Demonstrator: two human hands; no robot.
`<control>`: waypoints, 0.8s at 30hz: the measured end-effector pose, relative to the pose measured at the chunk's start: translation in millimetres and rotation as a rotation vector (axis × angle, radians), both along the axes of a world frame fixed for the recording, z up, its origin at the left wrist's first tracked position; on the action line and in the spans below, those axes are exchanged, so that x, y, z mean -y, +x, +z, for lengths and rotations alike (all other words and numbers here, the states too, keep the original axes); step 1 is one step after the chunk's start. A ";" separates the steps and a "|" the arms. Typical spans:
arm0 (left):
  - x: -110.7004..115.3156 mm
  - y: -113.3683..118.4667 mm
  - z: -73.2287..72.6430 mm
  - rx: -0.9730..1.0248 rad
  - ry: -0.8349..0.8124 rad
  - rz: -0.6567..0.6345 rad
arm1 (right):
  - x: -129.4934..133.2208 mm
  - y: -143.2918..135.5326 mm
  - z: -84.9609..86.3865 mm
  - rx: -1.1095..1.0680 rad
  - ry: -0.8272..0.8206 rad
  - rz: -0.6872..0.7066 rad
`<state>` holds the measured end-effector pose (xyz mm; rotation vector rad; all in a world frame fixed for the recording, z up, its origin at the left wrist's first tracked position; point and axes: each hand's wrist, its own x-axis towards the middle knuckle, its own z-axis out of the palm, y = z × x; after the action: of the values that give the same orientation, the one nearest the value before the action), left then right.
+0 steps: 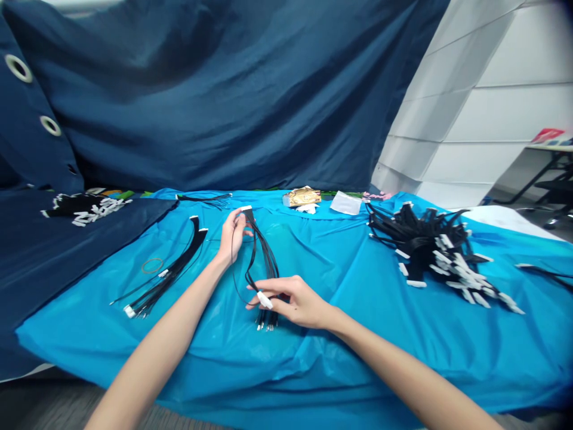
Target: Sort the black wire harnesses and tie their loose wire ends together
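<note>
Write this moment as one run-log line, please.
left hand: holds upper end of black wire bundle; right hand: holds white plastic connector; beneath: shiny blue sheet

Held cable: wire tips at 6 o'clock too small to resolve. Stray cable, 3 o'clock, cut by right edge.

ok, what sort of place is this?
Probably a makeshift indoor cable workstation: a table under blue sheeting, a pile of black cables with white connectors on it, and a dark blue curtain hung behind.

One held harness; two cable heaps; one rubber band; two eyelets
</note>
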<state>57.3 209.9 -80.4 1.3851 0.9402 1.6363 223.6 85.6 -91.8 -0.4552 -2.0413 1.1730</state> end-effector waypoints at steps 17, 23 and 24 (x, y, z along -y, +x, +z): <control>-0.2 -4.9 2.4 0.002 -0.009 0.043 | -10.6 8.5 15.3 -0.410 -0.336 -0.343; 0.6 -5.2 4.1 -0.004 -0.076 0.059 | -20.5 13.7 14.5 -0.567 -0.389 -0.527; 0.6 -5.2 4.5 -0.004 -0.080 0.056 | -21.4 14.2 14.4 -0.582 -0.397 -0.545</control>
<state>52.0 209.2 -75.9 1.3194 1.0440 1.6191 237.8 107.0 -77.5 -0.7078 -1.0941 1.1822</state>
